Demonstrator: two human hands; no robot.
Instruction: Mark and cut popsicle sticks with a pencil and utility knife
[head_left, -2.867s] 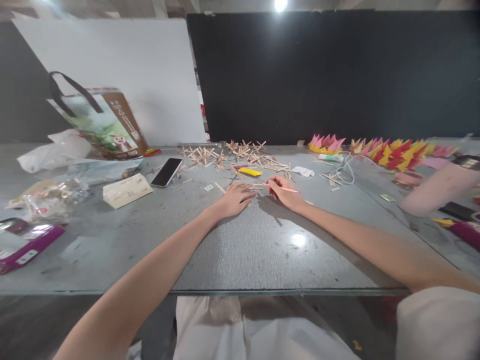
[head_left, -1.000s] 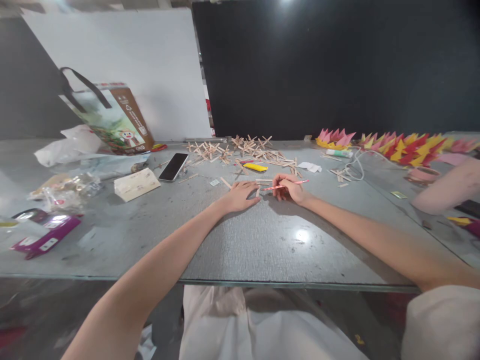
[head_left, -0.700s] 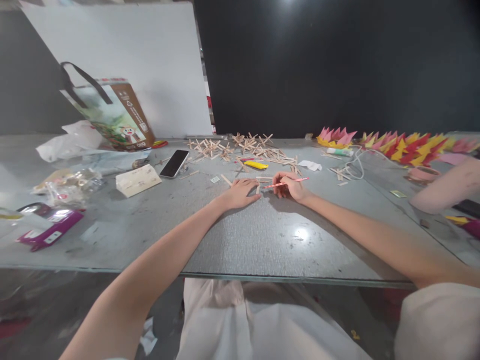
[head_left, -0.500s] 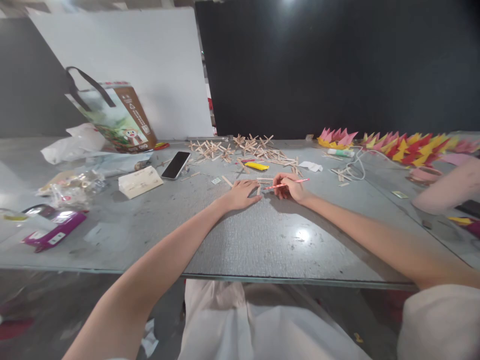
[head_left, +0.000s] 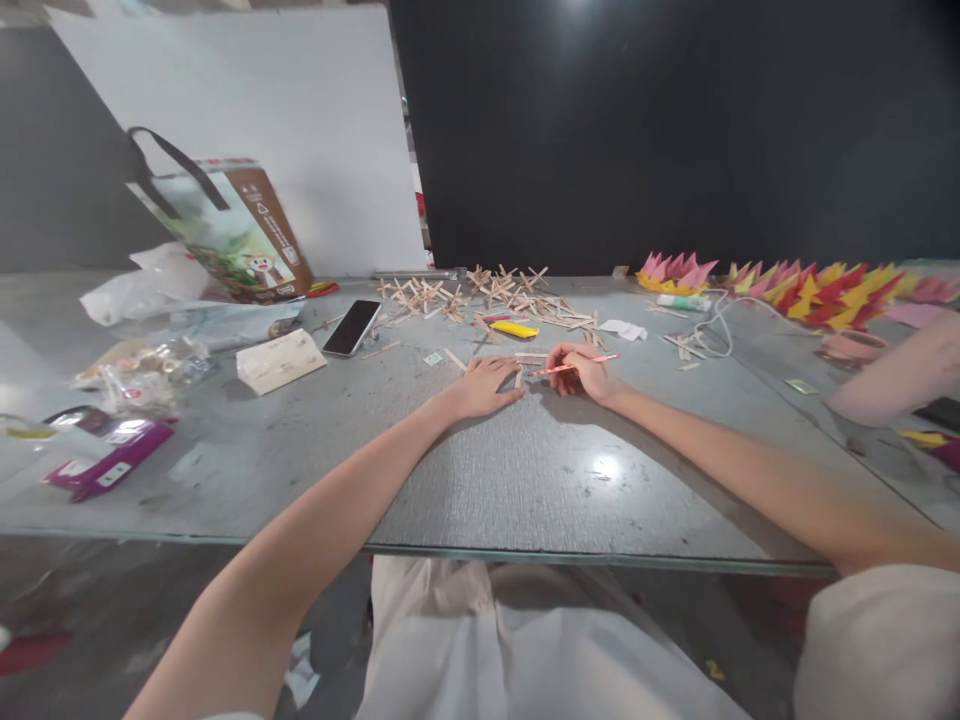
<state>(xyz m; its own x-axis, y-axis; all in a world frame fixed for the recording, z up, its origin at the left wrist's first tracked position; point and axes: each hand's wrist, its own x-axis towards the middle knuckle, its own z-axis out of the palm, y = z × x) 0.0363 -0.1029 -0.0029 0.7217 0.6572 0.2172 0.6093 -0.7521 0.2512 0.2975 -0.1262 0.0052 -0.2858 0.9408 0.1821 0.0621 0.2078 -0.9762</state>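
My left hand (head_left: 487,387) lies flat on the grey table with its fingers stretched out, beside a small wooden stick (head_left: 518,378) at its fingertips. In my right hand (head_left: 581,373) is a red-and-white patterned pencil (head_left: 606,358), held in a writing grip with its tip pointing left toward that stick. Just beyond the hands lie a yellow tool (head_left: 514,329), perhaps a cutter, and more loose wooden sticks (head_left: 531,356). Farther back spreads a pile of sticks (head_left: 510,292), many crossed over each other.
Left of the hands are a phone (head_left: 352,328), a cardboard piece (head_left: 281,362), a purple package (head_left: 112,458) and a carrier bag (head_left: 240,230). To the right lie a glue stick (head_left: 684,302), a white cable (head_left: 721,325), folded paper flowers (head_left: 832,295) and a tape roll (head_left: 853,347).
Both hands stay in nearly the same place, the pencil still in the right one. Only a slight shift of the camera view shows.
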